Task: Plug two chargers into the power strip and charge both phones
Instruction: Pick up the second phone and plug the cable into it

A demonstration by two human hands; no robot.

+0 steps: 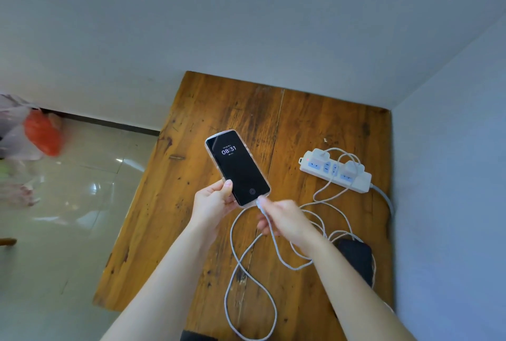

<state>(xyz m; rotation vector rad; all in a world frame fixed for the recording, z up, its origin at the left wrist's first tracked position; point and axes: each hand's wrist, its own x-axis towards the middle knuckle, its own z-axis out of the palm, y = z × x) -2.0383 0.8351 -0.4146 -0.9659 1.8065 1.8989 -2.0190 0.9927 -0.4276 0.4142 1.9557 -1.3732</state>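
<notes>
Near the tabletop's front edge a white cable loops across the wood, and a dark phone lies toward the right edge, partly hidden behind the right forearm. Above the middle of the tabletop, the left hand grips the lower left side of a lit phone, thumb on its edge, while the right hand, blurred, pinches the cable's plug at that phone's bottom end. Farther back, near the right edge, the white power strip lies with two chargers plugged in, and their cables run forward.
</notes>
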